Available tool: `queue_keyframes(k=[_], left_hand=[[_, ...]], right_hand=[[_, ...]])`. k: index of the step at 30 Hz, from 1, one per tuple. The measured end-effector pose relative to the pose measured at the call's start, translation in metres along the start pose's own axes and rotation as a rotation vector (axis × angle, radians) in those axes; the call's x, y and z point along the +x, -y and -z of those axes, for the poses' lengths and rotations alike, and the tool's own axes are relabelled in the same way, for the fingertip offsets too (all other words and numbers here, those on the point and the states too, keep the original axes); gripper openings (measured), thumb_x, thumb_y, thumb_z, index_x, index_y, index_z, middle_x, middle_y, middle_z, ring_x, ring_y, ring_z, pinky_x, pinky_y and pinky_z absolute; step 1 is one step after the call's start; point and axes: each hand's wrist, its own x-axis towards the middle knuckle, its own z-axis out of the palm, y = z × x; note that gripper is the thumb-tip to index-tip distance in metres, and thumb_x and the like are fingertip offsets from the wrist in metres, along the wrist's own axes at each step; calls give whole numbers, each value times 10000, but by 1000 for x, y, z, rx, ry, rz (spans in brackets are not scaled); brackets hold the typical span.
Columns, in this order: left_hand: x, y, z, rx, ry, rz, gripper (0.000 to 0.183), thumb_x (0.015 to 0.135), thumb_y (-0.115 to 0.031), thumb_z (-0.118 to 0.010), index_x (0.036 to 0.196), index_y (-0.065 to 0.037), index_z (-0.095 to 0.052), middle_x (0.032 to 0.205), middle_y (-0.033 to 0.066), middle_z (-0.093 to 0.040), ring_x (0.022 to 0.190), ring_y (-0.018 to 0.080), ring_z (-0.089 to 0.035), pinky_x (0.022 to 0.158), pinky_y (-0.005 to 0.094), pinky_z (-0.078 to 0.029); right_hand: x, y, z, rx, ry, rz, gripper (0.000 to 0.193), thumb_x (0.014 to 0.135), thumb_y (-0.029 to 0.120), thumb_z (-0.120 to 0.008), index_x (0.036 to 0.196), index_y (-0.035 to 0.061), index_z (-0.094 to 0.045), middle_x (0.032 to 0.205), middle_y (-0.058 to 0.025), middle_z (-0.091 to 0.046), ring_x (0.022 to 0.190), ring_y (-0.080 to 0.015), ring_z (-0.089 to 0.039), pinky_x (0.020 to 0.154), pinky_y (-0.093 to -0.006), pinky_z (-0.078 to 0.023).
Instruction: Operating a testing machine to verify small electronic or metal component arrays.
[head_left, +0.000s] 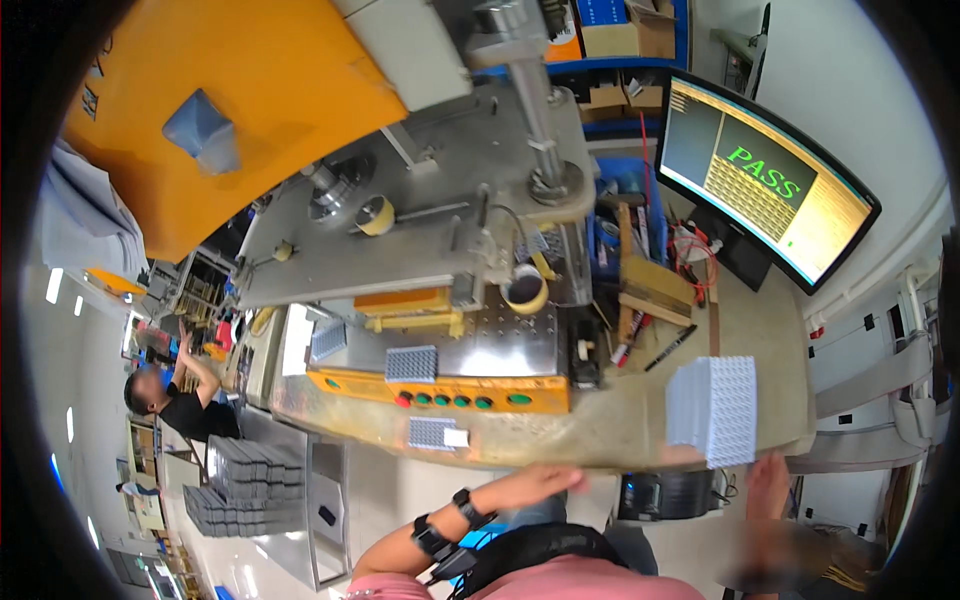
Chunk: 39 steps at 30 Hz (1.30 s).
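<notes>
One left hand point(546, 482), one right hand point(768, 487), well apart.
My left stretches rightward, empty, fingers extended; my right points up beside the pale grey stack point(712, 410) on the bench point(615, 425), grip unclear.

Monitor point(768, 180): one, upper right;
Red button point(403, 400): one, centre;
Pale stack point(712, 410): one, right;
Wearer's hands point(540, 484): two, lower half;
Wristbands point(468, 508): two, lower centre.

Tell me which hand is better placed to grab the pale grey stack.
Right, probably: the right hand is close by the near right corner of the pale grey stack, though contact is unclear. The left hand looks empty but is farther off, to the left.
</notes>
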Motion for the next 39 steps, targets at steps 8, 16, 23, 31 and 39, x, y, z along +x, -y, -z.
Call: queue_keyframes(k=[8,16,23,31,39], left_hand=[[-142,86,74,754,-180,353,474,1026,-487,-425,1058,-96,-692,1017,160,-705,980,367,-651,846,440,-513],[-184,123,113,851,-472,434,419,1014,-428,-462,908,-81,-672,879,155,-698,851,373,-659,734,461,-522],[-178,199,208,626,-499,391,472,1024,-461,-471,990,-47,-695,759,114,-694,717,291,-680,700,383,-535],[-188,227,237,406,-420,467,491,1047,-426,-482,1060,23,-681,831,42,-688,769,117,-643,693,294,-525],[-189,201,228,434,-390,321,419,1036,-387,-496,1023,-9,-676,801,90,-658,769,169,-593,741,325,-503]], right_hand=[[-103,-107,-75,-626,651,-633,200,955,161,-566,877,1,-658,809,-66,-645,744,-168,-639,714,-289,-521],[-119,-314,17,-624,18,-1061,223,924,130,-564,1093,-13,-594,979,-165,-651,904,-308,-652,756,-560,-603],[-227,-502,67,-154,-92,-862,493,892,377,-689,1271,73,-602,1357,-96,-586,1149,-296,-621,876,-425,-534],[-254,-587,-34,-227,-173,-996,462,897,366,-685,1244,70,-610,1315,-99,-603,1117,-290,-631,853,-415,-536],[-201,-589,-66,-335,-91,-965,432,903,356,-681,1217,67,-618,1272,-101,-621,1085,-285,-641,830,-405,-538]])
